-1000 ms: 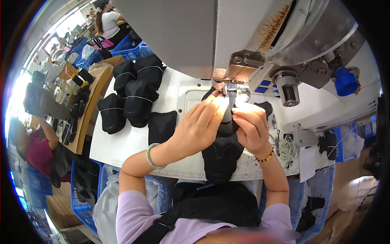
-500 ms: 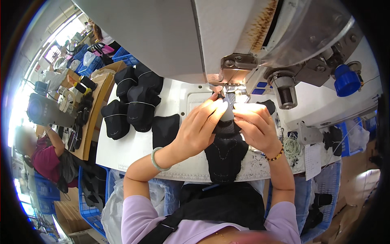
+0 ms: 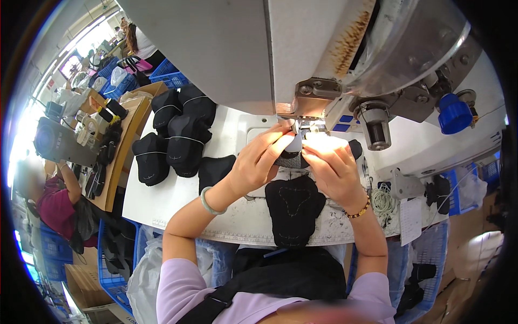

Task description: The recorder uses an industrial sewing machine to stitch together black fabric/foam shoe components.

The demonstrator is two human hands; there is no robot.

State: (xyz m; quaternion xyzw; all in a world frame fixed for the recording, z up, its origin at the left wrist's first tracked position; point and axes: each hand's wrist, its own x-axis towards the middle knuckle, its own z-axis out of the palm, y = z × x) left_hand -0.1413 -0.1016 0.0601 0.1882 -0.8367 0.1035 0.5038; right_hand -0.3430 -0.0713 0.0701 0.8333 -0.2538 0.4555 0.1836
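Observation:
Under the sewing machine's lit needle area [image 3: 302, 123], both my hands hold a small dark-grey fabric piece [image 3: 291, 161] with a smooth light-grey part [image 3: 294, 144] on top. My left hand [image 3: 263, 154] pinches it from the left, fingertips close by the presser foot. My right hand [image 3: 333, 164] grips its right side with bent fingers, and glare washes out those fingertips. Just below my hands, a black shaped fabric piece [image 3: 294, 213] with pale stitched outlines lies flat at the table's front edge. Another black piece [image 3: 216, 171] rests beside my left wrist.
Tied bundles of black pieces [image 3: 186, 146] are stacked on the table's left. The machine head [image 3: 216, 48] hangs low overhead. Coiled pale cord [image 3: 382, 200] lies at the right. Blue baskets [image 3: 116, 270] stand below. A co-worker in maroon [image 3: 56, 208] sits at the left.
My hands have come closer together at the needle, with the held piece drawn up under them. A gap now shows between it and the stitched black piece. The view has shifted slightly.

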